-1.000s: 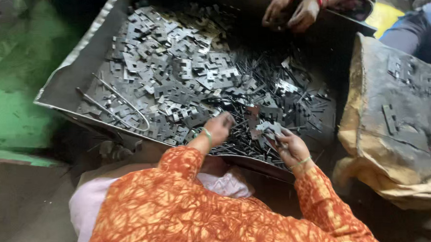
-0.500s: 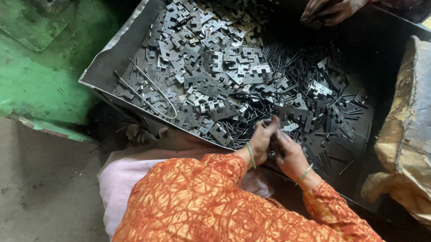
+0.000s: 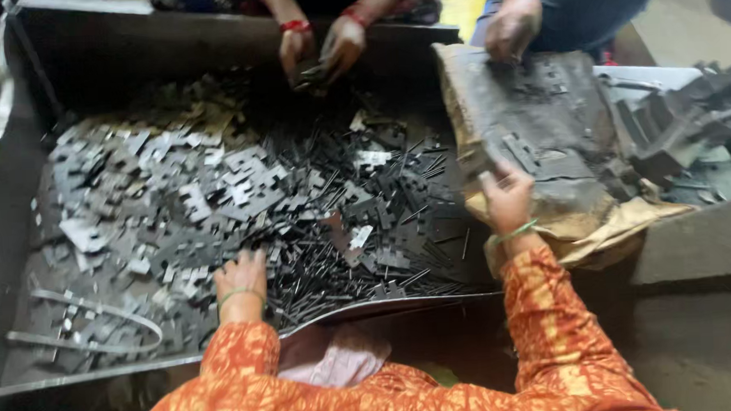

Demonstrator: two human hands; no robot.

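Left hand (image 3: 241,277) is laid palm-down, fingers spread, on the heap of stamped metal pieces (image 3: 217,204) near the front lip of the metal tray (image 3: 20,204); nothing can be seen gripped under it. Right hand (image 3: 506,198) is curled over the near edge of the sack (image 3: 543,140), which sits just right of the tray with more flat pieces on top (whether a piece is pinched there cannot be told). The pieces are judged thin, stiff, light singly but heavy in bulk, sharp-edged, possibly oily and slippery. They are best taken flat by their edges or scooped in small handfuls. Loose metal strips (image 3: 83,325) lie at the tray's near-left corner. Other people's hands (image 3: 322,47) are seen working at the far side.
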